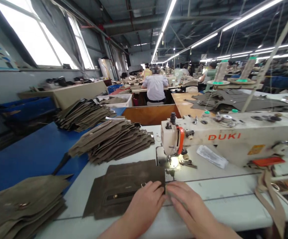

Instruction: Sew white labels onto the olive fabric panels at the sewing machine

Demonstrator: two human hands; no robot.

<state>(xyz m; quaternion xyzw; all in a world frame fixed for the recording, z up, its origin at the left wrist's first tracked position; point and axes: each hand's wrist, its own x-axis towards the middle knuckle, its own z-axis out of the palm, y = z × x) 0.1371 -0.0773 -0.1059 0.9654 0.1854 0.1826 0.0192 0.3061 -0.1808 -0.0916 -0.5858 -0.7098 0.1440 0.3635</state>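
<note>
Head view: your left hand (pixel 146 203) and right hand (pixel 192 203) meet at the brown panel's (pixel 134 174) edge on the counter (pixel 221 212), grips unclear; fittings (pixel 115 196) look set, edge stitching apparently pending.

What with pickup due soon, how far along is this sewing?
Looks done: a dark strip with a metal stud on the brown panel. In hand: the left hand rests on that panel, the right hand at its edge, before the sewing machine. Left: possibly the stacked pieces; whether they await work isn't visible.
</note>
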